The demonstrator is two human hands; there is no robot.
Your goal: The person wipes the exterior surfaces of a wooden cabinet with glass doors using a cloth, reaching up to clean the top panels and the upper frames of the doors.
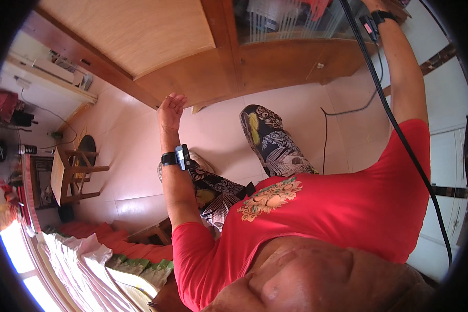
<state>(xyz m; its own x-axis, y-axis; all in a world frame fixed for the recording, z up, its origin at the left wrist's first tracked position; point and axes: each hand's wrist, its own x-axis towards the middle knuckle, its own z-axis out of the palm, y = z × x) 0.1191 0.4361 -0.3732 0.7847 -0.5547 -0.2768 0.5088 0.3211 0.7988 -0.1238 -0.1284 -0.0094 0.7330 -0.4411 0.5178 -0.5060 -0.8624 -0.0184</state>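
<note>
My left arm rises in front of me, the elbow only a little bent, and the left hand [172, 107] is held up near the lower edge of the wooden cabinet [291, 61]. Its fingers are half curled and close to each other, with nothing seen between them; whether a fingertip touches the wood, I cannot tell. My right arm is stretched much farther, up and forward, to the right end of the cabinet, beside its glass part. The right hand [373, 5] is mostly cut off by the border of my view — so I cannot tell if its fingers are spread or gripping. Each wrist carries a strap with a small device, and a black cable [396, 125] passes across my right upper arm. The cabinet stands along the far edge of the tiled floor [132, 138], and a wooden stool [62, 174] is toward the floor's left edge.
</note>
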